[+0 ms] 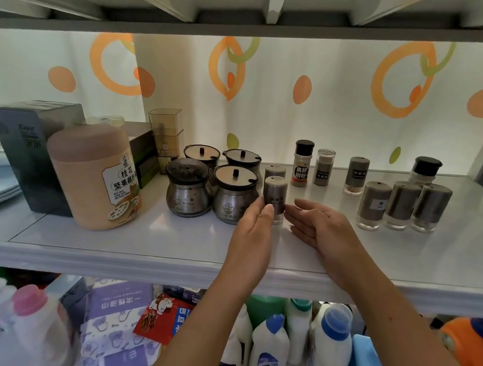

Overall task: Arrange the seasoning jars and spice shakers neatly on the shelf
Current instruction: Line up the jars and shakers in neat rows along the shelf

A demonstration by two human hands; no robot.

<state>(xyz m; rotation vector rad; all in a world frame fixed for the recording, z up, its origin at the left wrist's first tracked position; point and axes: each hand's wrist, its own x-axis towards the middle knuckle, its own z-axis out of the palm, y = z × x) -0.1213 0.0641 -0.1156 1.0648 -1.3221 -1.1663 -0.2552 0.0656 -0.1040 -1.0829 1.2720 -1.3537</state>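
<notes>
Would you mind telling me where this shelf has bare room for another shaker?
Bare: front strip of the shelf before the steel pots, and the right front corner beyond the three shakers. Crowded: the left end around the peach canister.

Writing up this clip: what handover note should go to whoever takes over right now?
Left hand: open, flat against the front shaker.
Right hand: open, just right of it, holding nothing.
Done: four steel jars grouped two by two at left, with the front shaker and the rear shaker lined up beside them.
Left: the pepper bottle and the loose shakers lie scattered to the right on the shelf.
</notes>
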